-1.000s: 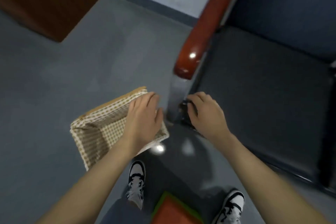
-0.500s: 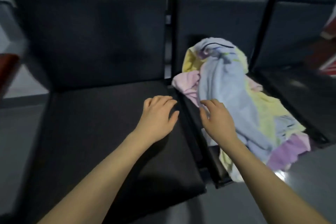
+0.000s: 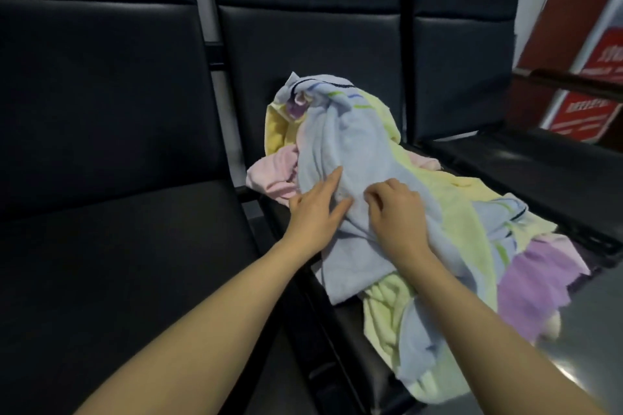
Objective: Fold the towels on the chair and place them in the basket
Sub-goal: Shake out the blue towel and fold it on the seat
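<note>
Our right hand (image 3: 397,217): fingers curled, pinching blue towel (image 3: 350,158). Our left hand (image 3: 318,209): fingers straight, flat on same towel. Towel tops pile on middle chair (image 3: 303,44), long axis running away from us; we judge both hands equally near.

Two bare forearms, sleeveless to the frame edge, unadorned hands (image 3: 317,212)

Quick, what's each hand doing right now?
Left hand: open, straight fingers resting on the blue towel.
Right hand: fingers curled, pinching the same towel.
</note>
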{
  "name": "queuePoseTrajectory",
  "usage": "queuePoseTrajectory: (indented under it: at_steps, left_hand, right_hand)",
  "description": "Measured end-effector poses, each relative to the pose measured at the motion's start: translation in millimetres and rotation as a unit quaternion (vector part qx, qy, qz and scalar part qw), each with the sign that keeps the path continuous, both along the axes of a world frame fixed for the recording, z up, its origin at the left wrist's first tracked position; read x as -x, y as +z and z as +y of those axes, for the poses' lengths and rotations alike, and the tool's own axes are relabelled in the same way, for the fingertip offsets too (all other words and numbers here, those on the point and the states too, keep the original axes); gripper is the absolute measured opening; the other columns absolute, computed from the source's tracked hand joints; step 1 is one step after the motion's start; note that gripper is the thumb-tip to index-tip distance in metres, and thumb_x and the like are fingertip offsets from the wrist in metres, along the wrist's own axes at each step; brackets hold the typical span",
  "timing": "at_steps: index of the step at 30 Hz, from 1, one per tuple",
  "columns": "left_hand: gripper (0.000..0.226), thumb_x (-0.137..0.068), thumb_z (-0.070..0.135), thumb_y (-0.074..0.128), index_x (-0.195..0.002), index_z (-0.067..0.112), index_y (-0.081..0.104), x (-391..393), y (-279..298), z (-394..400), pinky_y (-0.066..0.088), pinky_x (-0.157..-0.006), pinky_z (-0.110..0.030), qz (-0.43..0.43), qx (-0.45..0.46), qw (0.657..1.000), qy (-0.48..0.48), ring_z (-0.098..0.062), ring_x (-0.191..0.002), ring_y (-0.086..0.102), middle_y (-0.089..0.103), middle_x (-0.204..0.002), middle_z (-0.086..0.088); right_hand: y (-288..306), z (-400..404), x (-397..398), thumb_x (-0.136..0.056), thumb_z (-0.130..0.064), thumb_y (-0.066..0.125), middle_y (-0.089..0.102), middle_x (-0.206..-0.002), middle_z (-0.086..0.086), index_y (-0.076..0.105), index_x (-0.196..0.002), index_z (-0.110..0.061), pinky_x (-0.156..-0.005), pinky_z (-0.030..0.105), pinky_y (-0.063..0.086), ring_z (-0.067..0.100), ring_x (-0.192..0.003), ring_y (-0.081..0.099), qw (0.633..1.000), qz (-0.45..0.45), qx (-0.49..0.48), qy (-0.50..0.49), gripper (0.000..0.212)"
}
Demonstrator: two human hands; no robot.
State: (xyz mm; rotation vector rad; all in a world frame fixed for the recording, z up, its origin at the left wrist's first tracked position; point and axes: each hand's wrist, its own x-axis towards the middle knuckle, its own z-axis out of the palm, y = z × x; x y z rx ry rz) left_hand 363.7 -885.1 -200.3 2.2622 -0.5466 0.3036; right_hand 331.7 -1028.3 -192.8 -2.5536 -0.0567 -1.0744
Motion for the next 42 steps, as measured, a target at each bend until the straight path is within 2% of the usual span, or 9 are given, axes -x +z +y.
queuePoseTrajectory:
  at_steps: [5,13,15,20,24,29,33,38,42]
  left_hand:
    - [0.026,-0.091,0.008,0.06,-0.116,0.005,0.067,9.0,5.8,-2.3,0.045,-0.095,-0.038,-0.055,0.167,0.983,0.048,-0.028,-0.103,0.061,0.067,-0.108,-0.012]
    - [0.031,-0.089,0.031,0.054,-0.1,0.009,0.074,78.0,57.0,93.2,0.047,-0.066,-0.048,-0.293,0.062,0.954,0.03,-0.005,-0.073,0.055,0.061,-0.083,0.007]
    - [0.03,-0.09,0.03,0.054,-0.098,0.01,0.074,105.1,61.1,121.5,0.047,-0.063,-0.048,-0.314,0.034,0.947,0.059,-0.014,-0.071,0.058,0.061,-0.082,0.001]
    - [0.014,-0.09,0.016,0.063,-0.096,0.007,0.071,178.4,52.1,190.8,0.048,-0.084,-0.025,-0.229,0.086,0.963,0.11,-0.008,-0.099,0.055,0.058,-0.108,-0.001]
    - [0.011,-0.09,0.007,0.061,-0.094,0.013,0.069,226.4,43.0,234.8,0.047,-0.077,-0.012,-0.144,0.16,0.969,0.121,-0.001,-0.088,0.061,0.066,-0.089,0.011]
    - [0.008,-0.09,0.009,0.063,-0.091,0.011,0.07,257.0,24.0,283.4,0.047,-0.077,-0.02,-0.156,0.088,0.968,0.175,-0.007,-0.083,0.06,0.064,-0.085,0.008]
    - [0.031,-0.098,0.032,0.047,-0.092,0.012,0.071,261.6,7.1,294.7,0.047,-0.088,-0.04,-0.009,0.019,0.972,0.232,-0.017,-0.09,0.061,0.063,-0.095,0.003]
    - [0.044,-0.098,0.045,0.038,-0.131,0.018,0.052,252.8,-11.8,271.4,0.035,-0.099,-0.037,0.069,-0.133,0.935,0.322,-0.024,-0.113,0.053,0.057,-0.126,-0.003]
    - [0.044,-0.098,0.041,0.043,-0.136,0.02,0.045,253.5,-23.5,266.5,0.03,-0.099,-0.034,0.061,-0.147,0.928,0.336,-0.022,-0.117,0.05,0.057,-0.128,-0.001]
  right_hand:
    - [6.8,6.0,21.9,-0.089,-0.017,0.044,0.059,-0.079,0.009,0.062,-0.083,-0.004,-0.064,0.04,0.046,0.031,-0.073,0.058,0.987,-0.1,-0.048,0.119,0.023]
    - [41.8,51.9,78.0,-0.088,-0.017,0.045,0.06,-0.081,0.012,0.068,-0.09,-0.001,-0.06,0.039,0.05,0.032,-0.07,0.06,0.972,-0.152,-0.013,0.178,0.028]
    - [48.5,73.3,96.0,-0.086,-0.018,0.046,0.059,-0.079,0.009,0.068,-0.085,-0.005,-0.058,0.039,0.049,0.031,-0.067,0.059,0.968,-0.154,-0.005,0.196,0.026]
    - [46.1,136.2,138.3,-0.086,-0.019,0.052,0.059,-0.087,0.003,0.066,-0.084,-0.01,-0.069,0.045,0.049,0.023,-0.083,0.057,0.953,-0.084,-0.015,0.29,0.017]
    - [33.0,184.2,171.6,-0.088,-0.022,0.056,0.068,-0.087,-0.002,0.07,-0.092,-0.016,-0.077,0.032,0.05,0.011,-0.084,0.06,0.928,0.027,-0.066,0.365,0.015]
    - [19.1,226.5,195.9,-0.09,-0.013,0.064,0.07,-0.087,-0.006,0.071,-0.092,-0.012,-0.076,0.019,0.048,0.008,-0.082,0.062,0.896,0.1,-0.139,0.409,0.008]
    - [-4.0,224.4,182.8,-0.092,-0.02,0.06,0.069,-0.095,-0.003,0.069,-0.09,-0.017,-0.077,0.026,0.047,0.01,-0.082,0.06,0.93,0.168,-0.172,0.277,0.01]
    - [-30.8,205.1,172.7,-0.09,-0.03,0.062,0.065,-0.11,0.005,0.068,-0.11,-0.014,-0.089,0.037,0.045,0.025,-0.099,0.06,0.956,0.219,-0.133,0.141,0.026]
    - [-34.8,206.1,173.7,-0.087,-0.028,0.062,0.066,-0.111,-0.001,0.062,-0.118,-0.017,-0.09,0.034,0.037,0.024,-0.104,0.058,0.955,0.244,-0.107,0.132,0.033]
